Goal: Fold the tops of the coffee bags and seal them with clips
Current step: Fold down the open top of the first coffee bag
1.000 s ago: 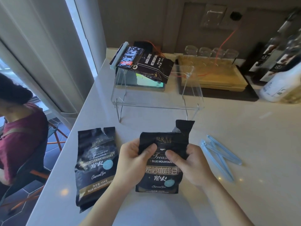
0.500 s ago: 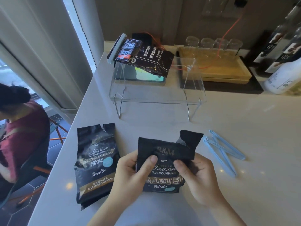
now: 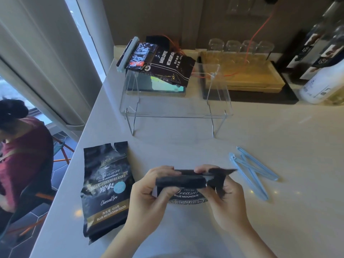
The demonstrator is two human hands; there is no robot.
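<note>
I hold a black coffee bag (image 3: 186, 194) over the white counter near its front edge. Its top is rolled down into a flat band, and a torn flap sticks out on the right. My left hand (image 3: 149, 196) grips the bag's left side and my right hand (image 3: 226, 196) pinches the right end of the fold. A second black coffee bag (image 3: 107, 189) lies flat to the left with its top torn open. Two light blue clips (image 3: 251, 170) lie crossed on the counter to the right. A third bag (image 3: 160, 62), with a clip on its end, rests on a clear acrylic stand (image 3: 175, 112).
A phone (image 3: 163, 86) lies under the stand. At the back stand a wooden tray (image 3: 242, 79) with several glasses, plus bottles (image 3: 320, 71) at the far right. A person in a red top (image 3: 22, 155) sits beyond the counter's left edge.
The top of the held bag has been folded down further toward me, so the label is mostly covered. Both hands stayed on the bag; the view shifted down slightly.
</note>
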